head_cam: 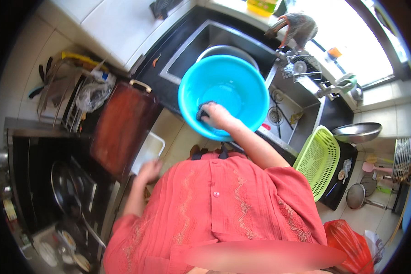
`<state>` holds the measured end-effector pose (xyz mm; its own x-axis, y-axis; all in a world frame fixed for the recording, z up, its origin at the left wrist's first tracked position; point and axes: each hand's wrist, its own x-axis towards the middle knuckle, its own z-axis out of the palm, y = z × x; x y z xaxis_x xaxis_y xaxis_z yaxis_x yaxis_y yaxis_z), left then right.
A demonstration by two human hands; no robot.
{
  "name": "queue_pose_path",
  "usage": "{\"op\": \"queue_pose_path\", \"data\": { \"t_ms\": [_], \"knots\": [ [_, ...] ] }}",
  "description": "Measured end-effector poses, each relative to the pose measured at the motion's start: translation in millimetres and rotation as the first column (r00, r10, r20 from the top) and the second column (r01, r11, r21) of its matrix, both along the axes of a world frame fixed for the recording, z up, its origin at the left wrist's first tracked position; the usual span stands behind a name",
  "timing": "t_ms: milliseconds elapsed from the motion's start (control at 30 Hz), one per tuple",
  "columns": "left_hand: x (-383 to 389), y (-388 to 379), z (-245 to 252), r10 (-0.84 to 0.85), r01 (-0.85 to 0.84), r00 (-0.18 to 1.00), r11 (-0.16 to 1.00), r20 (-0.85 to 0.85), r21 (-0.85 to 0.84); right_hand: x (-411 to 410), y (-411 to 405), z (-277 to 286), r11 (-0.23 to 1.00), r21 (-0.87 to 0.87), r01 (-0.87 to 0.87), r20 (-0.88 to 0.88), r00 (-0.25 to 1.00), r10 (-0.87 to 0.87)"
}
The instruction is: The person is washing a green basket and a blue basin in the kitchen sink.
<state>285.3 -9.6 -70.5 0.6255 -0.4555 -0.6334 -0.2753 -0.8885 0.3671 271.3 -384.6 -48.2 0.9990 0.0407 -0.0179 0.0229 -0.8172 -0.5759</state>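
A wide blue plastic basin (188,92) sits tilted at the sink edge, overlapping a metal pot (222,50) behind it. Inside the basin, my right hand (217,115) presses a dark scouring pad (202,112) against the near left wall. The basin floor looks wet. My left hand (150,170) hangs low at my left side, blurred, with its fingers curled. It overlaps the lower end of a white plastic tray (150,150); whether it grips the tray is unclear.
A reddish-brown wooden cutting board (121,130) lies left on the counter, near a stove with a wok (65,185). To the right are a steel sink (294,116), a green plastic colander (316,161) and a metal bowl (358,132). A red plastic bag (349,246) is at lower right.
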Motion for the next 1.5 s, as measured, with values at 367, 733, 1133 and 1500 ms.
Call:
{"op": "queue_pose_path", "data": {
  "t_ms": [367, 733, 1133, 1500],
  "knots": [
    [119.5, -230.2, 41.0, 0.54, -0.19, 0.829, 0.514, 0.144, -0.837, 3.4, 7.9, 18.6, 0.996, 0.092, 0.016, -0.087, 0.996, -0.008],
    [101.9, -247.9, 50.2, 0.57, -0.302, 0.821, 0.413, -0.014, -0.859, 103.1, -36.8, -31.8, 0.894, -0.126, 0.431, 0.211, 0.892, -0.4],
    [92.6, -244.2, 33.4, 0.62, -0.293, 0.783, 0.278, -0.062, -0.915, 80.6, 10.8, -1.2, 0.914, 0.245, 0.323, 0.175, 0.913, -0.37],
    [87.6, -238.4, 25.1, 0.651, -0.382, 0.745, 0.242, -0.143, -0.892, 109.3, 7.0, 13.7, 0.766, 0.387, 0.513, 0.286, 0.723, -0.629]
  ]
}}
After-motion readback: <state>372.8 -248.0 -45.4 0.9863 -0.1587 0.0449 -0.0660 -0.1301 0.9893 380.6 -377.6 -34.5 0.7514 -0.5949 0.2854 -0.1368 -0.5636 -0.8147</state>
